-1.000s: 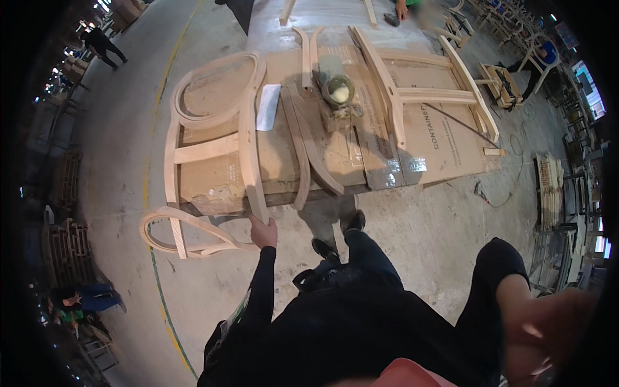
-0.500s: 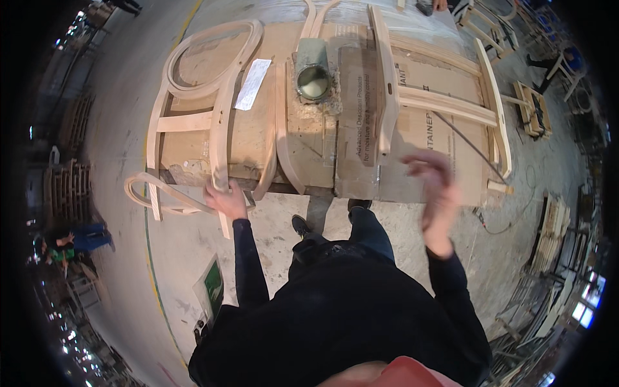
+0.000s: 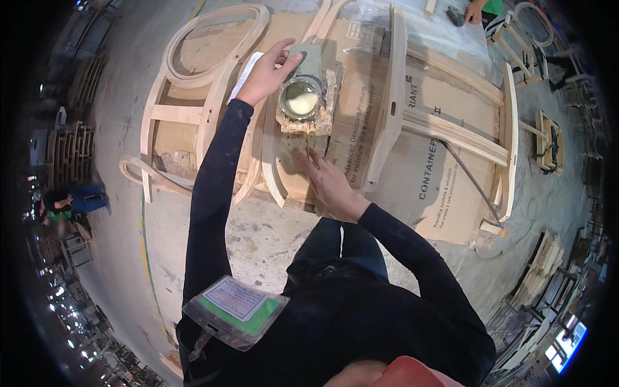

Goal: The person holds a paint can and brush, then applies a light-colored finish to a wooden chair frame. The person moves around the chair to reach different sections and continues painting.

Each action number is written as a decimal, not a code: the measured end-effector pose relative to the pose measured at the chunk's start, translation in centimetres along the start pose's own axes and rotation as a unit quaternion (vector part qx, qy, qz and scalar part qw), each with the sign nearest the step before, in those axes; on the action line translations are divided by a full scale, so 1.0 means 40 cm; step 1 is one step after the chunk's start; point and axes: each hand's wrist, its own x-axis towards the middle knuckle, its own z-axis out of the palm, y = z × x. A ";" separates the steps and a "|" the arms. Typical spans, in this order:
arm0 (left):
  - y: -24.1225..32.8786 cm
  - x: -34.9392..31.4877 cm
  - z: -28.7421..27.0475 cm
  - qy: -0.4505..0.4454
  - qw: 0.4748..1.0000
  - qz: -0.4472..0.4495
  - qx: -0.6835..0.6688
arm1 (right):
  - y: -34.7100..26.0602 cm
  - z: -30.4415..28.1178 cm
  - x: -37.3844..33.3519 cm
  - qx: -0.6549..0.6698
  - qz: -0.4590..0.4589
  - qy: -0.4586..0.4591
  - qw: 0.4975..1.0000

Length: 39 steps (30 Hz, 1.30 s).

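Observation:
A round pot [image 3: 300, 98] of pale, creamy liquid sits on a crusted, rough block [image 3: 306, 125] on the cardboard-covered table. Behind the pot stands a grey-green piece [image 3: 307, 59]. My left hand [image 3: 265, 75] reaches to its left edge, thumb and fingers apart, near the pot's rim. Below the crusted block, the fingertips of my right hand [image 3: 330, 184] close on a thin stick [image 3: 307, 138] that points toward the pot. Curved wooden strips [image 3: 271, 164] lie just left of my right hand. Beneath my left wrist, a white paper sheet [image 3: 242, 79] is partly covered.
A wooden chair frame with an oval back [image 3: 169, 61] lies at the left. Another wooden frame [image 3: 394, 106] and a thin dark rod [image 3: 474, 177] lie on the right. Another person's hand [image 3: 475, 13] shows at the far right. A badge [image 3: 237, 309] hangs by my left arm.
My left hand has let go of the left chair frame and moved up to the grey-green piece. My right hand has swung left to below the pot. The badge has swung into fuller view.

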 end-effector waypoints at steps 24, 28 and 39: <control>0.087 -0.077 0.107 0.113 0.950 -0.072 -0.284 | -0.010 -0.513 -0.013 0.404 0.188 0.230 0.865; 0.119 -0.079 0.122 0.120 0.952 -0.033 -0.280 | 0.018 -0.486 0.012 0.282 0.168 0.256 0.909; 0.143 -0.098 0.127 0.119 0.955 -0.034 -0.271 | 0.024 -0.458 0.020 0.327 0.190 0.228 0.897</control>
